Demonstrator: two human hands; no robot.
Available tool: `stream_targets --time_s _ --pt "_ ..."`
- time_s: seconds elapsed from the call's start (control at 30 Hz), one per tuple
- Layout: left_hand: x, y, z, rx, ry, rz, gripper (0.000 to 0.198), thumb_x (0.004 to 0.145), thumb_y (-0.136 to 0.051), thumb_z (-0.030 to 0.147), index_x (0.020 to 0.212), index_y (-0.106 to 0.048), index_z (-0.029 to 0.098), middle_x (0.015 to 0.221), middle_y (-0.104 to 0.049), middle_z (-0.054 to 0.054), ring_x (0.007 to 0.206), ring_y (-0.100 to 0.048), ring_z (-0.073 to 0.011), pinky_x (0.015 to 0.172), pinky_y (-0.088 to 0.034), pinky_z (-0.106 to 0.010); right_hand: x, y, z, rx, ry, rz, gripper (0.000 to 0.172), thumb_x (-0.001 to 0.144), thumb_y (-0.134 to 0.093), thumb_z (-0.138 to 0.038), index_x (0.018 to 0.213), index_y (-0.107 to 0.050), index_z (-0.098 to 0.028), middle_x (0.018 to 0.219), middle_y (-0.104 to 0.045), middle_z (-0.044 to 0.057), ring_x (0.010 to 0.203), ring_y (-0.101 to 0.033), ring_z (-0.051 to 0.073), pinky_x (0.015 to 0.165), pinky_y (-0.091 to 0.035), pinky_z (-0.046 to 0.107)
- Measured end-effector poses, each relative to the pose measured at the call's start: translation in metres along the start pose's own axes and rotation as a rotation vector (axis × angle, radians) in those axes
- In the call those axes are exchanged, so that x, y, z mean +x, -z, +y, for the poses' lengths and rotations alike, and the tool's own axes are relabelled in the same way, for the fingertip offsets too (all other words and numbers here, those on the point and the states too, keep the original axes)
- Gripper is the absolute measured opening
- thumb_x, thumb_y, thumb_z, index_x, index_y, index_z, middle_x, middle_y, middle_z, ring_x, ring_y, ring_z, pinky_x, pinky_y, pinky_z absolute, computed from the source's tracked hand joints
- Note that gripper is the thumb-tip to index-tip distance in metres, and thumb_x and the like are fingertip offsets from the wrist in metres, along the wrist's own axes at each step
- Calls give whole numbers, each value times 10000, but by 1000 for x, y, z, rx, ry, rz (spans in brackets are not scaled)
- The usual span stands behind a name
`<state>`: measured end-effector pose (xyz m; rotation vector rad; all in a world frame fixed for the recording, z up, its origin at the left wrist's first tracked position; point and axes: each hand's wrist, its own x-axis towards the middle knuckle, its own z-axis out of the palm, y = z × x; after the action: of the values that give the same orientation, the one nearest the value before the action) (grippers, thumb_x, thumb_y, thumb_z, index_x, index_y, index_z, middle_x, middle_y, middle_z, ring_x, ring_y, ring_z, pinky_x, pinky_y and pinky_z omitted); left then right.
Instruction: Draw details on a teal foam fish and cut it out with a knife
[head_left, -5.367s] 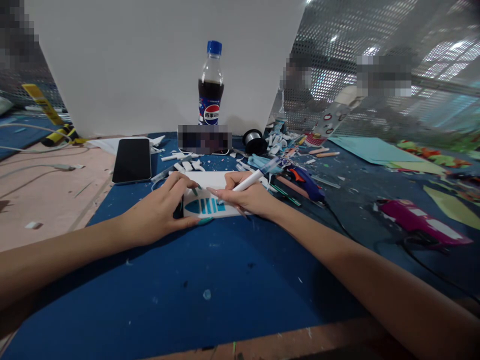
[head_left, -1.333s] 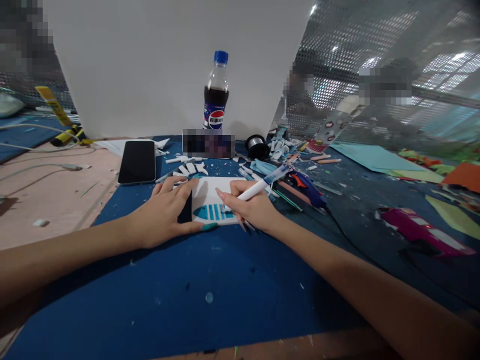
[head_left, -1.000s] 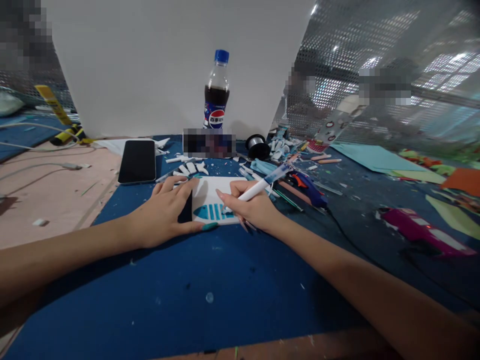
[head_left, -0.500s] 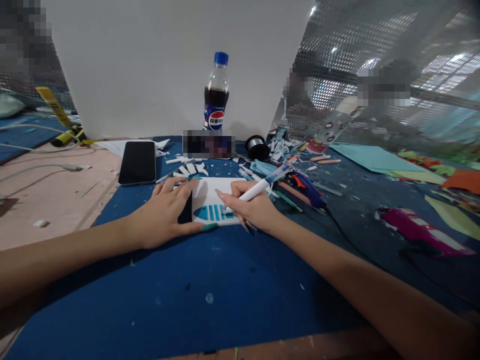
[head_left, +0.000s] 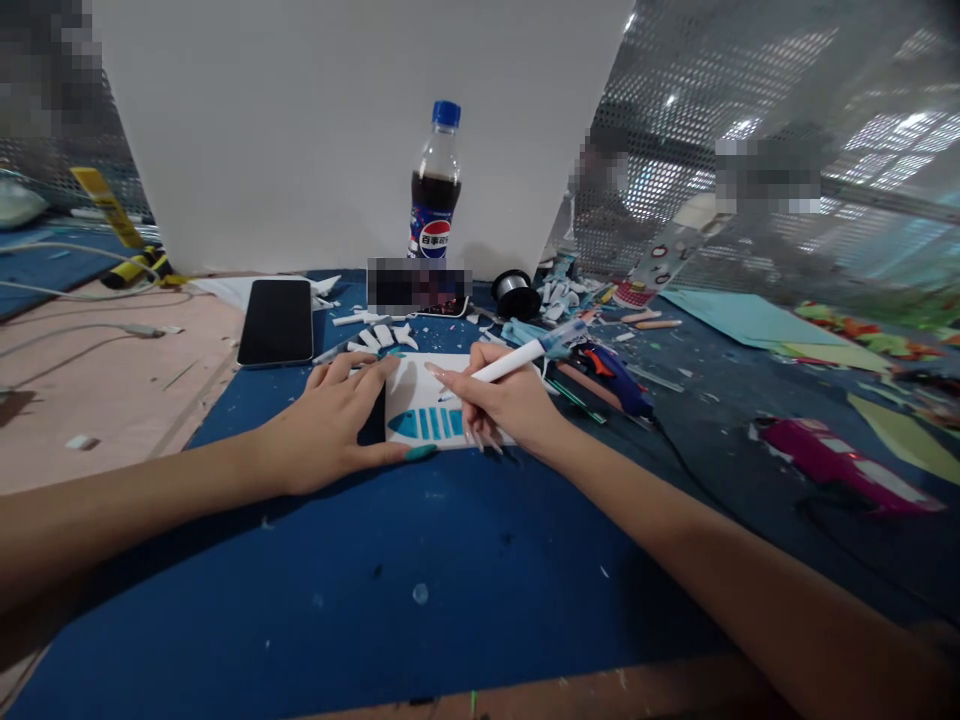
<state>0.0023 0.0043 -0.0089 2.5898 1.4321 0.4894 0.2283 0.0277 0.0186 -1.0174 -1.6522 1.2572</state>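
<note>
A white card or board (head_left: pixel 411 381) lies flat on the blue mat (head_left: pixel 360 590), bearing a blue fish-skeleton shape (head_left: pixel 429 423) with upright stripes. My left hand (head_left: pixel 334 420) is spread at its left side, thumb and fingertips pressing the board's near and far edges. My right hand (head_left: pixel 510 392) grips a white marker pen (head_left: pixel 517 361) with a clear blue-tinted end, over the board's right part. The tip points left and down, above the stripes; whether it touches is unclear. My right fingers hide the right end of the shape.
Behind the board lie white scraps (head_left: pixel 381 335), a phone (head_left: pixel 276 322), a cola bottle (head_left: pixel 436 190) and a wire spool (head_left: pixel 515 294). At right are a blue glue gun (head_left: pixel 615 380) with a cord, a magenta tool (head_left: pixel 847 462) and coloured sheets (head_left: pixel 750 315). A white panel (head_left: pixel 300 130) stands behind.
My right hand has lifted the marker tip off the stripes, shifting slightly up and leftward over the board. My left hand and the board stay nearly still.
</note>
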Motion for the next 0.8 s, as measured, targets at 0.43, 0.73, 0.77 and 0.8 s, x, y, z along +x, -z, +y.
stream_targets --time_s 0.43,0.73,0.77,0.8 --pt "0 0 0 -13 0 -13 925 844 -381 775 1486 -286 116 1419 -476 -194 1368 -283 -416 1062 -287 -570 7 -5 5 -111 75 -67 416 848 -654 -256 583 -335 -227 352 -424 -105 288 -395 49 330 -317 197" --pt "-1 -2 -2 2 -10 7 880 857 -399 756 1492 -273 159 1416 -483 -179 1371 -284 -404 1058 -293 -559 5 -5 2 -111 44 -65 435 827 -682 -288 586 -325 -226 379 -423 -102 303 -405 50 333 -324 197" --pt "-1 -2 -2 4 -10 8 884 856 -396 758 1492 -272 156 1417 -481 -181 1370 -286 -404 1058 -292 -560 5 -5 2 -109 49 -67 435 827 -682 -288 588 -325 -225 381 -423 -103 304 -404 49 335 -325 197" --pt "0 -2 -2 5 -11 6 891 855 -393 763 1491 -270 152 1419 -478 -183 1368 -288 -405 1058 -291 -563 5 -5 3 -109 54 -71 434 827 -683 -288 588 -325 -225 382 -421 -103 306 -405 50 337 -325 197"
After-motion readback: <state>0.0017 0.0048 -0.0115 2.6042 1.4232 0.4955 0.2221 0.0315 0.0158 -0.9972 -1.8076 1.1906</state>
